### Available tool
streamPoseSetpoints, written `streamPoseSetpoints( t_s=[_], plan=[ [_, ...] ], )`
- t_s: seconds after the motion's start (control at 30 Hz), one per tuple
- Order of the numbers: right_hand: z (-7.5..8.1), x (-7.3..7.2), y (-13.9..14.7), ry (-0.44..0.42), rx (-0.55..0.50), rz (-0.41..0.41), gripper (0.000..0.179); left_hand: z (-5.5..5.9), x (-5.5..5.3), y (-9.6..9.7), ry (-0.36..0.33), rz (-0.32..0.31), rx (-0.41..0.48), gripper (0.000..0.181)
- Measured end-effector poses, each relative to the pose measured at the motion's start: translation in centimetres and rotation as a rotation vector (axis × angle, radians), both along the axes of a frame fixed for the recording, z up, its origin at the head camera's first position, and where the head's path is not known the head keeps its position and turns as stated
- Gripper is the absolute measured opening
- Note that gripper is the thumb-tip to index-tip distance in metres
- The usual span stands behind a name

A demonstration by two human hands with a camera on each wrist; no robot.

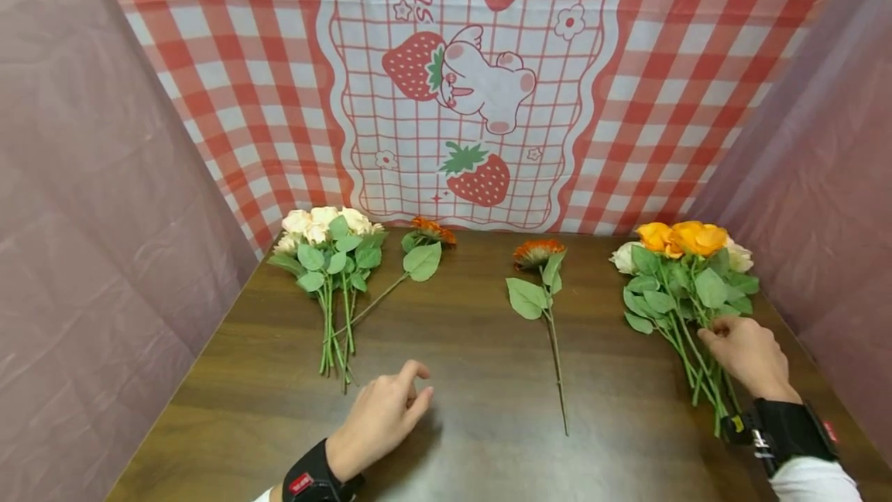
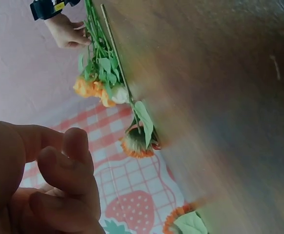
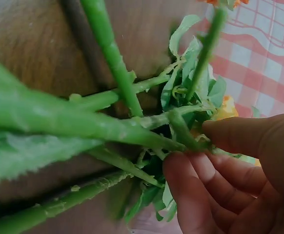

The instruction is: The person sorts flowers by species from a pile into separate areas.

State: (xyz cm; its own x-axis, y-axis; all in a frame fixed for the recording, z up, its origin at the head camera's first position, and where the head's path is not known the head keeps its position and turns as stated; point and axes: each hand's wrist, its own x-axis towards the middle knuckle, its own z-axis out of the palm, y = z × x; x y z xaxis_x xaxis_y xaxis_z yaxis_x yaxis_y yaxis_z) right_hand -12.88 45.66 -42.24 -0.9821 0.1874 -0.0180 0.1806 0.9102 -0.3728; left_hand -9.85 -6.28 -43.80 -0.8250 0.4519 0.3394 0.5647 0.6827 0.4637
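Observation:
On the right lies a bunch of orange roses (image 1: 700, 239) and white roses (image 1: 628, 257) with leafy green stems. My right hand (image 1: 751, 355) is at those stems, just below the leaves. In the right wrist view its thumb and fingertips pinch a green stem (image 3: 182, 130), while other stems cross in front of the camera. My left hand (image 1: 379, 418) hovers over the front of the table, fingers loosely bent and holding nothing. Nearest to it are the stems of a bunch of cream flowers (image 1: 317, 229) at the left.
Two single orange flowers lie between the bunches: one orange flower (image 1: 433, 232) has its stem across the cream bunch's stems, the other orange flower (image 1: 536, 253) points toward the front. A checked strawberry cloth (image 1: 481, 177) hangs behind the brown table (image 1: 481, 355), with pinkish curtains (image 1: 104, 177) at both sides.

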Motion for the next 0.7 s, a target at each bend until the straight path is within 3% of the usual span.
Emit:
streamPoseSetpoints(
  t_s=[0.2,0.37,0.47,0.57,0.7],
  plan=[
    [-0.7,0.4,-0.2,0.048,-0.010,-0.026,0.047,-0.1,0.0,-0.1,0.019,0.009,-0.018,0.016],
    [-0.3,0.7,-0.8,0.051,-0.003,-0.049,0.049,-0.4,-0.1,-0.5,0.040,0.031,-0.033,0.013],
    [0.0,1.3,-1.8,0.109,-0.002,-0.077,0.047,-0.4,-0.5,-1.0,0.041,0.061,-0.064,0.010],
    [0.5,1.9,-3.7,0.220,-0.002,-0.088,0.040,-0.5,-1.7,-1.8,0.037,0.108,-0.110,0.009],
    [1.2,2.4,-7.2,0.372,0.000,-0.038,0.026,-0.6,-4.6,-3.2,0.060,0.210,-0.191,0.012]
  ],
)
